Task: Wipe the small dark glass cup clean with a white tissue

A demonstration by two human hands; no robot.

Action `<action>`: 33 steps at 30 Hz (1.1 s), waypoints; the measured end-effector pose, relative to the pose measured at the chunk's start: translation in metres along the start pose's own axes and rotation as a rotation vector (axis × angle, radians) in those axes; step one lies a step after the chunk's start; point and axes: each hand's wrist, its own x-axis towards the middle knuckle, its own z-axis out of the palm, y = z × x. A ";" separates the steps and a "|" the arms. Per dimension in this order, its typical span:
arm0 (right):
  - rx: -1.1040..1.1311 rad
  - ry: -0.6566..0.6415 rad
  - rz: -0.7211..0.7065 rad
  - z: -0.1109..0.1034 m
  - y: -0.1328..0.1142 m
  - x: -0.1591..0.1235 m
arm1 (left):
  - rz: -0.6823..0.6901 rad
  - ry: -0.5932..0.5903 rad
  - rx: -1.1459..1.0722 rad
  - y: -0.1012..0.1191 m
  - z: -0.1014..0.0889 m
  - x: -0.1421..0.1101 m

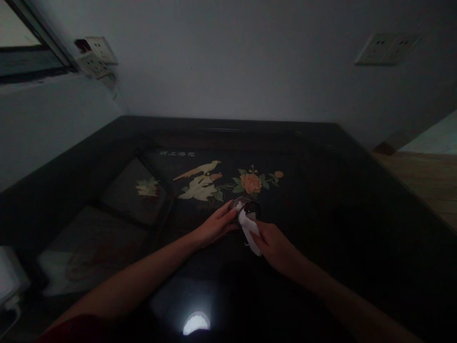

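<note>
My left hand [214, 226] is closed around a small dark, shiny round object [245, 206] held just above a glossy black table [339, 228]. My right hand [273, 245] pinches a white cloth or tissue [249, 231] and presses its upper end against that object. Both hands meet near the table's middle, just below a painted orange flower [251, 183] and a pale bird motif [200, 183] set into the tabletop. The light is dim and the dark object's exact shape is hard to make out.
The table fills a corner between two pale walls with wall sockets [95, 56] at upper left and another socket [387, 47] at upper right. A lamp's reflection [195, 322] glares on the near edge. Wooden floor [424, 181] shows at right. White items [9, 281] lie at far left.
</note>
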 end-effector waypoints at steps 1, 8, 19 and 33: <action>-0.090 -0.010 -0.052 -0.001 0.000 0.000 | -0.001 -0.009 -0.010 0.000 0.000 0.000; -0.797 0.037 -0.309 -0.007 0.006 0.000 | -0.007 -0.029 -0.041 0.000 0.001 0.001; -0.728 -0.003 -0.273 -0.006 0.009 0.000 | -0.027 0.015 -0.053 0.002 0.004 0.001; 0.328 0.092 0.194 0.006 0.001 0.000 | -0.005 0.003 0.050 -0.003 -0.003 0.002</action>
